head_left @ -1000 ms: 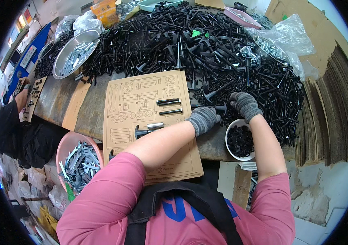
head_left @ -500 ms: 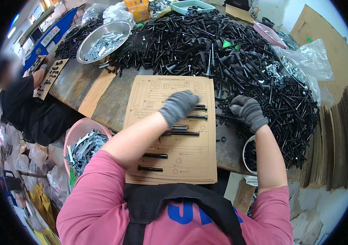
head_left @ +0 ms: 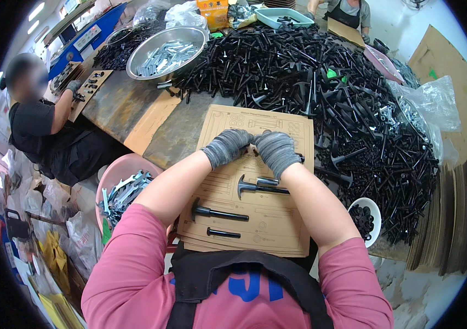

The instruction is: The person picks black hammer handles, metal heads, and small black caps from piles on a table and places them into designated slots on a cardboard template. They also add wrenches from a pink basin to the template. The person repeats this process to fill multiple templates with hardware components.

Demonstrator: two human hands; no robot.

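My left hand (head_left: pixel 228 148) and my right hand (head_left: pixel 275 153), both in grey knit gloves, meet fingertip to fingertip above the upper part of a printed cardboard sheet (head_left: pixel 293 236). Their fingers are pinched together; whatever lies between them is too small and covered to name. Below the hands, a black T-headed bolt (head_left: pixel 266 189) rests on the sheet beside a short dark tube (head_left: pixel 267 181). Lower down lie another T-headed bolt (head_left: pixel 222 213) and a shorter black bolt (head_left: pixel 223 233). My hands and right forearm hide parts in the sheet's upper half.
A large heap of black bolts (head_left: pixel 277 66) covers the table's back and right. Around it stand a metal bowl (head_left: pixel 130 64) of silver tubes, a pink basin (head_left: pixel 114 171) of wrenches, a white bowl (head_left: pixel 376 211) of black rings and stacked cardboard (head_left: pixel 447 219). A person (head_left: pixel 33 123) works at left.
My right hand has left the heap's edge and come leftward to meet my left hand over the sheet. The view has shifted, and the person at left has moved a hand onto their board.
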